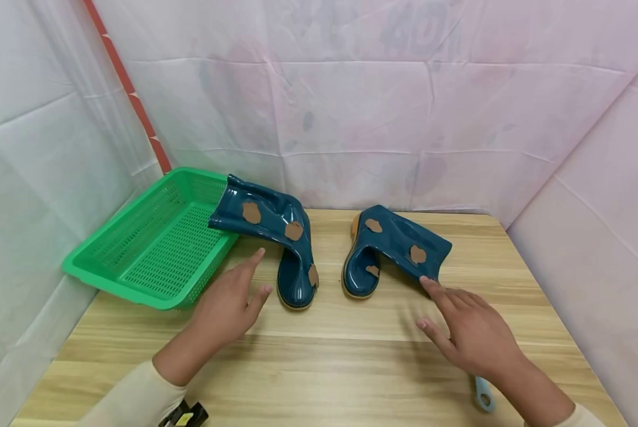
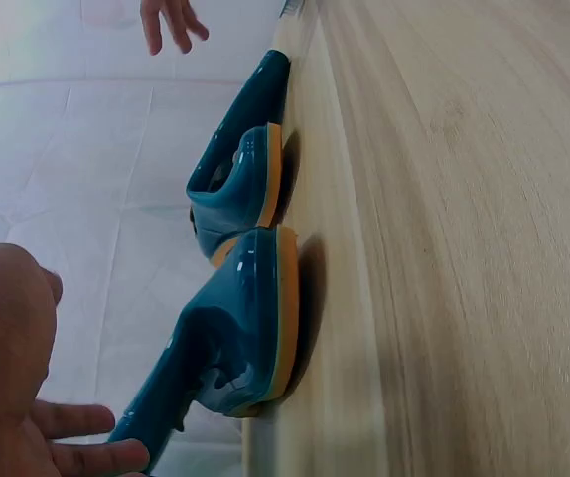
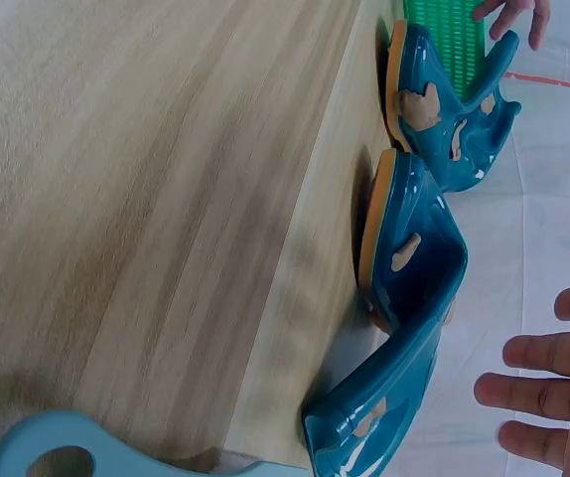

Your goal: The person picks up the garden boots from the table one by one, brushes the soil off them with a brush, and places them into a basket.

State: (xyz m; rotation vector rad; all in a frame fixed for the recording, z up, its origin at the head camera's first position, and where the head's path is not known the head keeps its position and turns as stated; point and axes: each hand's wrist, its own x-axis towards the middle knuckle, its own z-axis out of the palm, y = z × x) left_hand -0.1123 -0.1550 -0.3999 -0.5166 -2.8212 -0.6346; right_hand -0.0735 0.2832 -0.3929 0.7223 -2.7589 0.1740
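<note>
Two dark teal rubber boots bear brown patches that look like mud. The left boot (image 1: 296,279) stands on its sole, its shaft bent left over the green basket's rim. Flopped to the right, the shaft of the right boot (image 1: 399,234) slopes down to the table. My left hand (image 1: 228,305), fingers extended, hovers between the basket and the left boot, holding nothing. Near the right boot's shaft opening is my right hand (image 1: 470,326), fingers spread, with its index fingertip overlapping the shaft edge in the head view. Below that hand lies a light blue handle (image 3: 62,437) with a hole in its end.
A green slotted plastic basket (image 1: 137,296) stands at the table's left. The wood-grain table (image 1: 319,373) ends at a white sheet wall (image 1: 351,118), with more sheeting on both sides. A black device (image 1: 187,415) sits by my left wrist.
</note>
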